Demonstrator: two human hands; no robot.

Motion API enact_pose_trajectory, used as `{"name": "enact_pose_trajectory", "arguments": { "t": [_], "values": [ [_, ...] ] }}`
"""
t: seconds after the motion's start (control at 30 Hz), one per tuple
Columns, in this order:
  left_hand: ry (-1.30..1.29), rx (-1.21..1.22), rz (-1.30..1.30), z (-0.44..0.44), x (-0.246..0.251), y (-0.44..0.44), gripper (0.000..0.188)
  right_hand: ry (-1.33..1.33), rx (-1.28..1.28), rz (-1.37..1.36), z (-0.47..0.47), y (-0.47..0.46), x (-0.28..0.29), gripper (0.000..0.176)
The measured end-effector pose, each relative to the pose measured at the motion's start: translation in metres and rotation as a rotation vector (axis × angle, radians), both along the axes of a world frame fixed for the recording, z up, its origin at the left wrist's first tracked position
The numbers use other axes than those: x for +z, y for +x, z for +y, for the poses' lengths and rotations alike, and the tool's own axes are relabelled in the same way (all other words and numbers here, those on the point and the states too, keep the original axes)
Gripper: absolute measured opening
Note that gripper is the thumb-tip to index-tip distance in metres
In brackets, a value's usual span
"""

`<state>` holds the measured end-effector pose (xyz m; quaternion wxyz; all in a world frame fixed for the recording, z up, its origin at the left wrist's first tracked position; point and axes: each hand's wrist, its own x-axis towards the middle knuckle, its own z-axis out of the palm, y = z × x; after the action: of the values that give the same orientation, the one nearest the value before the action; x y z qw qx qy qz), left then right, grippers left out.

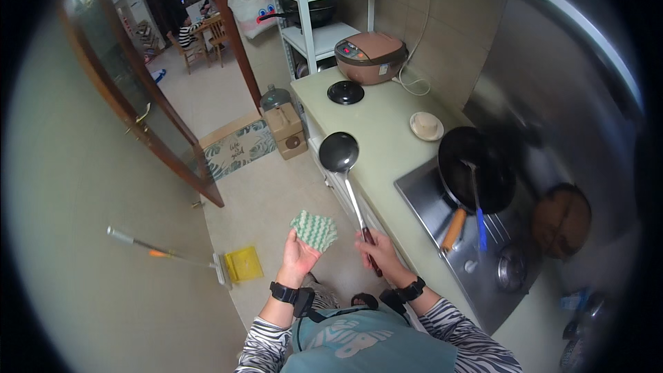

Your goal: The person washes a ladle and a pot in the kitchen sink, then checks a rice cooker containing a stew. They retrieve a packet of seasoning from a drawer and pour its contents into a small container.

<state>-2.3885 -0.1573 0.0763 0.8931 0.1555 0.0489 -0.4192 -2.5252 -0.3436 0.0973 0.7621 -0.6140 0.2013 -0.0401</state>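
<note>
My right hand (380, 254) grips the dark brown handle of a metal ladle (339, 152), whose bowl points away from me over the counter's front edge. To its left, my left hand (300, 255) holds a green-and-white striped cloth (315, 230) against the fingers, palm turned up. The cloth and the ladle are apart. On the steel gas stove (430, 202) to the right sits a black wok (474, 171) with an orange-brown handle. A spatula with a blue handle (482, 230) rests in the wok.
Along the pale green counter (380, 119) stand a rice cooker (370, 57), a black lid (345, 92) and a small dish (427, 126) with a pale block. A cardboard box (287, 132), water jug (275, 97), yellow dustpan (244, 264) and open door (114, 119) are leftward. A person (187, 32) sits beyond.
</note>
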Motion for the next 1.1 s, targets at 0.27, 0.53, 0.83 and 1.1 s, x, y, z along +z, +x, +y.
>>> {"name": "enact_pose_trajectory", "arguments": {
  "t": [0.27,0.53,0.83,1.1],
  "values": [
    [0.254,-0.184,0.006,-0.027,-0.028,0.217,0.036,-0.299,-0.538,0.227,-0.104,0.204,-0.094,0.007],
    [0.345,-0.387,-0.179,-0.088,0.013,0.386,0.048,-0.824,-0.647,0.703,-0.142,0.274,-0.111,0.025],
    [0.031,-0.776,-0.029,-0.228,0.027,0.477,0.042,-1.003,-0.479,1.045,-0.150,0.310,-0.081,0.048],
    [0.229,-1.043,-0.807,-0.318,0.035,0.504,0.048,0.212,-0.700,-0.042,-0.179,0.407,-0.015,0.041]
  ]
}}
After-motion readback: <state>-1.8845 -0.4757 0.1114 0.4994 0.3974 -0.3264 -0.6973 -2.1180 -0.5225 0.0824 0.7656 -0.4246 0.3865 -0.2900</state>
